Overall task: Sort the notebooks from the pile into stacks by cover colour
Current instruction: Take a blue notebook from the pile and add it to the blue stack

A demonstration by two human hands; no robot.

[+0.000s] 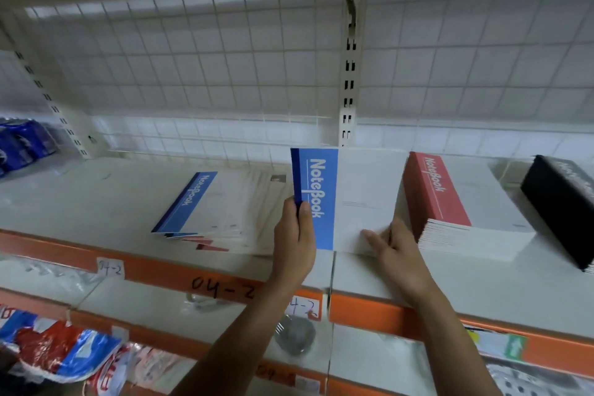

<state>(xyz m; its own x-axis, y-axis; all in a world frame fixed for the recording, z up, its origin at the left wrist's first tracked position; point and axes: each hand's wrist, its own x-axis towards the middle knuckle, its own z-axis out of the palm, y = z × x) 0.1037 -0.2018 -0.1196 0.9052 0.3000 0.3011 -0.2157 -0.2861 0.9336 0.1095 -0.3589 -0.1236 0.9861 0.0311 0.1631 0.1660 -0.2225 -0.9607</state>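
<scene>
Left hand pinches blue notebook by spine, frame centre. Right hand flat on its near edge, gripping nothing. Red stack just beside at 3 o'clock, pile at 9. Risk: one-edge pinch slips, notebook lands skewed onto red.

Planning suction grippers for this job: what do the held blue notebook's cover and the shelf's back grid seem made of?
Held blue notebook: cover looks like thin printed card, smooth; flat though gripped at its spine. Back grid: probably white-coated metal wire, judging by thin crossing rods.
</scene>
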